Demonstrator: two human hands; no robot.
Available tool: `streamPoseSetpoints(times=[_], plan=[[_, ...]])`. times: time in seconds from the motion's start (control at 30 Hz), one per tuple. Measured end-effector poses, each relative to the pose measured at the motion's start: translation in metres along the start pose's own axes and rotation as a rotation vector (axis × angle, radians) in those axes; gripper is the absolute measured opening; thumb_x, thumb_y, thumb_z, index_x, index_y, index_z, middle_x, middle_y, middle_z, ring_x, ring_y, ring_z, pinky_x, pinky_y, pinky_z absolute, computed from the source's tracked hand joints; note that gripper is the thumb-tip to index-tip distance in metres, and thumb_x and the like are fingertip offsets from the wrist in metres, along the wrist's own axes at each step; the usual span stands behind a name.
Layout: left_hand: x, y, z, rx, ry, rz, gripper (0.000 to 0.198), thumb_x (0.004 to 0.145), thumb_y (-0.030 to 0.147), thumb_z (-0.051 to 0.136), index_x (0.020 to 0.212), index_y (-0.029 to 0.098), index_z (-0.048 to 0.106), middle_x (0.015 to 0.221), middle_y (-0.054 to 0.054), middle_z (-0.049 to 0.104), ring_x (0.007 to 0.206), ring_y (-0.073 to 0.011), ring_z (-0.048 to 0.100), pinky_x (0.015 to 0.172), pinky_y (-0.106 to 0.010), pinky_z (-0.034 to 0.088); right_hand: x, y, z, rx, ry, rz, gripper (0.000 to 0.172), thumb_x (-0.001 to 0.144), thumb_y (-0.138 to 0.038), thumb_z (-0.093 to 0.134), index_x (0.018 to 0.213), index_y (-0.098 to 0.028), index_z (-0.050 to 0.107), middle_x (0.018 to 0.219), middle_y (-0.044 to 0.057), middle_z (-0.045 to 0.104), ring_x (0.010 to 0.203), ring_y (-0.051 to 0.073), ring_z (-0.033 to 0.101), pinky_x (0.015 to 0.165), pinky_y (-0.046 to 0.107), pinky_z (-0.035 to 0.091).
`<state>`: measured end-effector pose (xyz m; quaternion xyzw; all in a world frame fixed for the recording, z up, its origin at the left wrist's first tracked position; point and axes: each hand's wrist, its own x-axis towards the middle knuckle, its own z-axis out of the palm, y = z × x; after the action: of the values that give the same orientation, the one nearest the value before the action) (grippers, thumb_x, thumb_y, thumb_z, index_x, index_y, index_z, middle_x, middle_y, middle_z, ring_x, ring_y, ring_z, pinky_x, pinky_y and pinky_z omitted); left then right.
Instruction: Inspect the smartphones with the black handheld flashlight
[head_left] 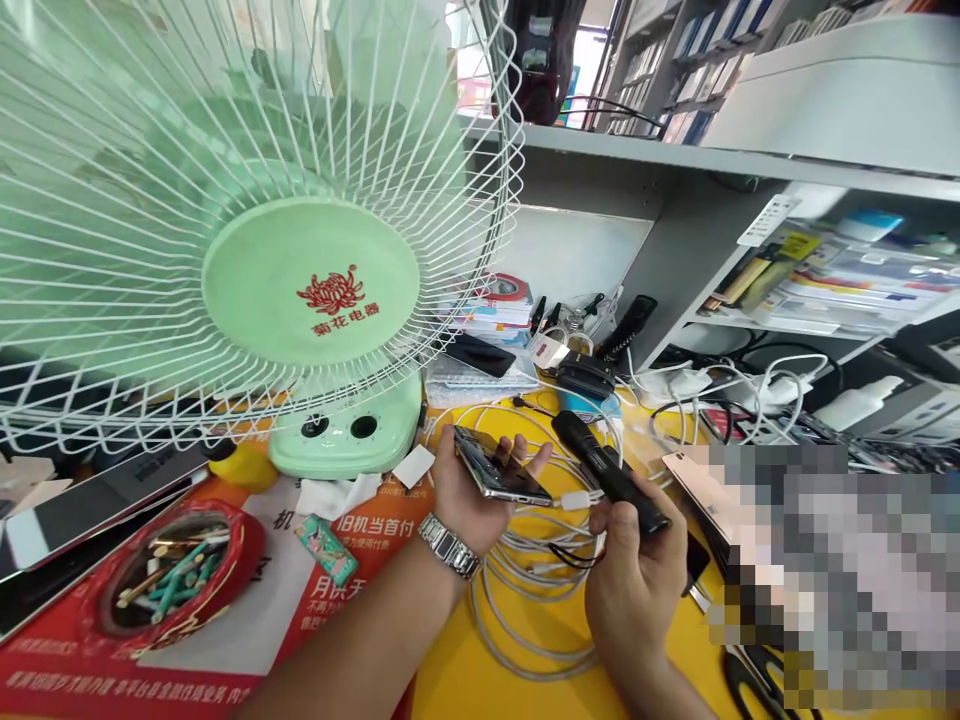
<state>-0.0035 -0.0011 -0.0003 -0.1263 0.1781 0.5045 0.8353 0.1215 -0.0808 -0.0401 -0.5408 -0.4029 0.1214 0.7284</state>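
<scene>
Here in my left grip [474,500] sits the smartphone [501,468], tilted on the palm, glossy face upward, fingertips up past its far edge! Reflections muddle that dark face, so I can't read what it shows, and its underside is lost against my hand. Over to my right grip [637,585], wrapped around a black flashlight [604,470], thumb along the barrel, wide end pointing away from me; the curled fingers are mostly tucked behind, and I can't tell whether the lamp is lit. The phone is left of the flashlight, the two near each other but apart, above the yellow desk [442,655]. Between them a white plug [576,501]; whether it connects to anything, I can't make out. Below, loops of white cable [517,660] pass out of sight behind my right grip. On my left wrist, a metal watch [448,546], its dial out of view. Big green fan [311,280] at upper left, its cage cut off by the edge and veiling what's behind! Red bowl [244,555] of stubs lower left. Lower right, a pixelated patch [847,580] swallows part of the desk, and the black scissors [750,685] show only handles, cropped at the bottom
</scene>
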Motion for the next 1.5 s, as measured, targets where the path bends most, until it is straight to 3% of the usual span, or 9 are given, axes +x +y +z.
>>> streamPoseSetpoints(times=[0.23, 0.5, 0.8, 0.93, 1.07, 1.27, 1.5], plan=[[-0.002, 0.001, 0.001, 0.004, -0.026, 0.023, 0.055, 0.091, 0.058, 0.05, 0.064, 0.012, 0.064, 0.069, -0.012, 0.066, 0.077, -0.0249, 0.067, 0.092, -0.059, 0.056, -0.002, -0.002, 0.0, 0.014, -0.012, 0.014, 0.044, 0.099, -0.046, 0.064, 0.123, -0.01, 0.052, 0.096, 0.006, 0.055, 0.069, 0.009, 0.051, 0.061, 0.018, 0.046], [-0.005, -0.001, 0.006, 0.009, -0.004, 0.036, 0.052, 0.09, 0.057, 0.052, 0.062, 0.014, 0.063, 0.066, -0.01, 0.063, 0.075, -0.0236, 0.065, 0.09, -0.055, 0.058, -0.003, -0.001, 0.001, -0.012, -0.014, -0.013, 0.045, 0.098, -0.047, 0.064, 0.122, -0.01, 0.054, 0.104, 0.008, 0.055, 0.083, 0.014, 0.055, 0.071, 0.023, 0.049], [-0.009, -0.005, 0.008, 0.067, 0.003, 0.02, 0.046, 0.091, 0.054, 0.05, 0.066, 0.017, 0.057, 0.072, -0.007, 0.063, 0.073, -0.0197, 0.064, 0.084, -0.046, 0.058, -0.005, 0.0, -0.001, -0.031, -0.038, 0.005, 0.048, 0.098, -0.049, 0.065, 0.123, -0.01, 0.054, 0.102, 0.008, 0.058, 0.082, 0.014, 0.058, 0.072, 0.024, 0.05], [-0.014, -0.007, 0.011, 0.135, -0.012, -0.005, 0.05, 0.093, 0.056, 0.047, 0.072, 0.013, 0.061, 0.076, -0.01, 0.063, 0.07, -0.0171, 0.06, 0.069, -0.033, 0.056, -0.006, 0.0, -0.002, -0.022, -0.052, 0.011, 0.047, 0.098, -0.048, 0.065, 0.123, -0.01, 0.054, 0.098, 0.007, 0.059, 0.08, 0.014, 0.059, 0.072, 0.025, 0.05], [-0.016, -0.005, 0.013, 0.226, -0.078, -0.042, 0.059, 0.093, 0.062, 0.044, 0.077, 0.009, 0.064, 0.074, -0.011, 0.06, 0.063, -0.0144, 0.051, 0.049, -0.023, 0.044, -0.006, -0.001, -0.001, -0.018, -0.059, 0.021, 0.047, 0.098, -0.048, 0.065, 0.123, -0.01, 0.054, 0.098, 0.008, 0.059, 0.08, 0.014, 0.06, 0.071, 0.024, 0.05], [-0.013, -0.005, 0.013, 0.351, -0.147, 0.084, 0.035, 0.095, 0.049, 0.05, 0.086, 0.016, 0.06, 0.083, -0.004, 0.057, 0.059, -0.01, 0.043, 0.044, -0.018, 0.035, -0.005, -0.003, 0.001, -0.017, -0.049, 0.025, 0.046, 0.098, -0.047, 0.064, 0.123, -0.01, 0.054, 0.095, 0.007, 0.059, 0.076, 0.013, 0.059, 0.068, 0.023, 0.048], [-0.01, -0.01, 0.006, 0.541, -0.241, 0.265, 0.041, 0.079, 0.056, 0.071, 0.089, 0.018, 0.06, 0.088, 0.0, 0.055, 0.056, -0.0059, 0.039, 0.043, -0.016, 0.034, -0.005, -0.006, 0.001, -0.015, -0.051, 0.02, 0.042, 0.097, -0.045, 0.064, 0.12, -0.012, 0.055, 0.088, 0.006, 0.06, 0.07, 0.013, 0.057, 0.068, 0.024, 0.047]])
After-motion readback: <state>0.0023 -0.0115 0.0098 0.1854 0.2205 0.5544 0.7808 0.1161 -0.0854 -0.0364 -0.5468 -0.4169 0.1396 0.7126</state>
